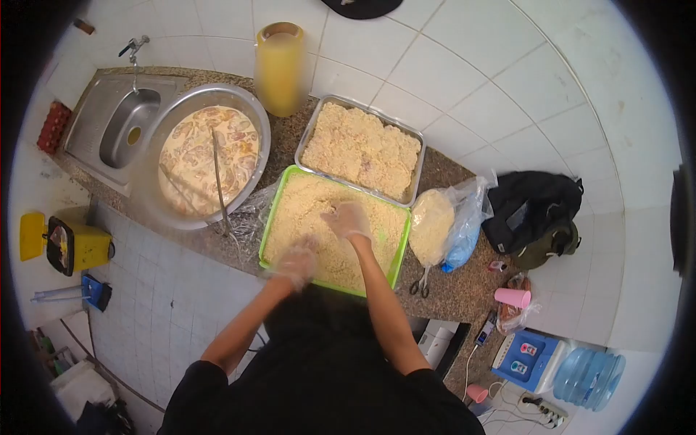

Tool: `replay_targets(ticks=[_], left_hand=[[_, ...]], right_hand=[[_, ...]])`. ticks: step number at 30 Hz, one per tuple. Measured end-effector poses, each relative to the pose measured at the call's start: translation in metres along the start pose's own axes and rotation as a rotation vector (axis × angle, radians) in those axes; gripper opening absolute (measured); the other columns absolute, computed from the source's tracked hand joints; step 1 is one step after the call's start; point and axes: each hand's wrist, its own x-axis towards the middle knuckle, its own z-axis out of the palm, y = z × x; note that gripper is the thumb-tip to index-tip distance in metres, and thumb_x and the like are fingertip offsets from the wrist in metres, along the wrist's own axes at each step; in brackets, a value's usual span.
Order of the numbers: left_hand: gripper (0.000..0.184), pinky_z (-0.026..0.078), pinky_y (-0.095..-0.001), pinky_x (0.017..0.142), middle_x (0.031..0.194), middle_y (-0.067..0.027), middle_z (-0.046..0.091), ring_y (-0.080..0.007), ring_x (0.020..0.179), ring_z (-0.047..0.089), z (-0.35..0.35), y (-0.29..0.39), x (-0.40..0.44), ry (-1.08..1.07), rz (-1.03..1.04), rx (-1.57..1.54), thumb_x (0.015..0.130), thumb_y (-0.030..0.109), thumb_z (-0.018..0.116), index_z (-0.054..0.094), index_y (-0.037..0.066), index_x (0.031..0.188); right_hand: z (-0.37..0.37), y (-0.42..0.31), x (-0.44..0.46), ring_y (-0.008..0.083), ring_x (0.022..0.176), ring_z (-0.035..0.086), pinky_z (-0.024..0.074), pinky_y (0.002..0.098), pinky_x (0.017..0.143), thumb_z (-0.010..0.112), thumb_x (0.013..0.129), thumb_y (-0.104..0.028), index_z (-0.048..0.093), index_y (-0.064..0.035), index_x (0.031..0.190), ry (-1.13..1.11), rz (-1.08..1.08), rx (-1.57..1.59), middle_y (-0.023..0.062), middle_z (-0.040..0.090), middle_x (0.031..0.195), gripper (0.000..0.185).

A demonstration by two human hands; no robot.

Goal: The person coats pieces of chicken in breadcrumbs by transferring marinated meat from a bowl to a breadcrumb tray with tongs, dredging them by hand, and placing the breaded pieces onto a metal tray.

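Pale crumbs [355, 264] fill a green-rimmed tray [400, 262] on the granite counter. My left hand [297, 261], in a clear plastic glove, is at the tray's near left part, over the crumbs and blurred by motion. Further right and deeper in, my right hand [348, 220], also gloved, touches the crumbs with its fingers pointing left; whether something lies under them is hidden. Behind, a metal tray [422, 156] holds crumb-coated pieces [362, 148]. To the left a big metal bowl [262, 123] contains pieces in creamy liquid [210, 159], with tongs [217, 174] in it.
A bag of crumbs [431, 225], scissors [420, 284], a black bag [529, 206] and a pink cup [512, 297] are on the right. At the back stands a yellow roll [280, 69]. The sink [130, 130] is far left, a water dispenser [533, 359] lower right.
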Motion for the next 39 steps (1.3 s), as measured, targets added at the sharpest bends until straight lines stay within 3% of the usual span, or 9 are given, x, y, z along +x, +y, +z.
replay_targets(ticks=[3,6,9,21,27,28,31,34,39], left_hand=[[0.055,0.040,-0.0423,0.116,0.148,-0.0224,0.054,-0.0360,0.135,0.055,-0.119,0.018,-0.035,-0.061,-0.247,-0.670,0.106,0.032,0.045,0.050,-0.006,0.145],[0.045,0.052,-0.0378,0.102,0.136,-0.0207,0.064,-0.0319,0.119,0.067,-0.098,0.008,-0.056,0.594,-0.234,-1.299,0.103,0.028,0.057,0.061,-0.002,0.136],[0.022,0.056,-0.0413,0.086,0.110,-0.0197,0.074,-0.0350,0.099,0.072,-0.118,-0.004,-0.061,0.816,-0.441,-0.804,0.097,0.015,0.065,0.074,0.002,0.111],[0.020,0.057,-0.0384,0.084,0.104,-0.0159,0.077,-0.0306,0.091,0.074,-0.121,-0.046,0.001,0.949,-0.430,-0.897,0.097,0.019,0.068,0.077,0.005,0.109],[0.023,0.057,-0.0414,0.080,0.099,-0.0178,0.076,-0.0360,0.088,0.072,-0.146,-0.077,0.055,0.978,-0.415,-0.729,0.098,0.021,0.066,0.076,0.002,0.107],[0.023,0.057,-0.0422,0.079,0.098,-0.0180,0.075,-0.0369,0.088,0.072,-0.149,-0.082,0.066,0.982,-0.425,-0.749,0.098,0.021,0.066,0.076,0.002,0.106],[0.025,0.056,-0.0427,0.081,0.101,-0.0192,0.074,-0.0381,0.091,0.071,-0.158,-0.099,0.106,0.969,-0.457,-0.737,0.099,0.022,0.065,0.075,0.001,0.106],[0.028,0.055,-0.0401,0.092,0.114,-0.0213,0.071,-0.0358,0.103,0.069,-0.172,-0.112,0.158,0.941,-0.440,-0.759,0.100,0.023,0.062,0.073,0.001,0.113],[0.049,0.035,-0.0394,0.120,0.149,-0.0218,0.052,-0.0323,0.142,0.046,-0.180,-0.145,0.243,0.788,-0.171,-0.718,0.103,0.027,0.054,0.053,0.002,0.145]], right_hand=[[-0.006,-0.006,-0.016,0.0412,0.095,0.070,0.0527,0.0486,0.086,0.068,0.090,-0.044,0.070,-0.0006,0.121,0.086,-0.071,0.149,0.0251,0.072,0.102,0.053],[-0.021,-0.019,-0.045,0.0396,0.096,0.070,0.0534,0.0456,0.086,0.074,0.089,-0.033,0.068,0.0013,0.122,0.210,-0.157,0.342,0.0249,0.072,0.104,0.048],[-0.046,-0.035,-0.062,0.0375,0.097,0.071,0.0537,0.0427,0.085,0.075,0.088,-0.027,0.066,0.0019,0.123,0.170,-0.193,0.405,0.0231,0.072,0.106,0.046],[-0.158,-0.059,0.006,0.0151,0.067,0.054,0.0469,0.0330,0.065,0.080,0.088,-0.028,0.065,-0.0001,0.121,0.060,-0.079,0.340,0.0081,0.057,0.073,0.046],[-0.194,-0.053,0.111,0.0058,0.064,0.041,0.0367,0.0265,0.056,0.081,0.088,-0.019,0.066,-0.0035,0.108,0.305,-0.176,0.314,-0.0055,0.047,0.072,0.029],[-0.191,-0.044,0.134,0.0087,0.065,0.050,0.0449,0.0281,0.060,0.079,0.090,-0.020,0.066,-0.0043,0.112,0.405,-0.272,0.172,-0.0011,0.057,0.073,0.030],[-0.179,-0.046,0.172,0.0175,0.088,0.067,0.0550,0.0327,0.079,0.076,0.090,-0.019,0.064,-0.0041,0.124,0.364,-0.380,0.133,0.0103,0.071,0.097,0.039],[-0.075,0.022,0.235,0.0292,0.122,0.063,0.0526,0.0400,0.100,0.072,0.090,-0.014,0.059,-0.0045,0.133,0.585,-0.565,-0.419,0.0175,0.067,0.128,0.046],[-0.072,-0.018,0.149,0.0363,0.133,0.054,0.0465,0.0451,0.109,0.065,0.090,-0.003,0.059,-0.0074,0.135,0.570,-0.421,-0.052,0.0174,0.062,0.137,0.046]])
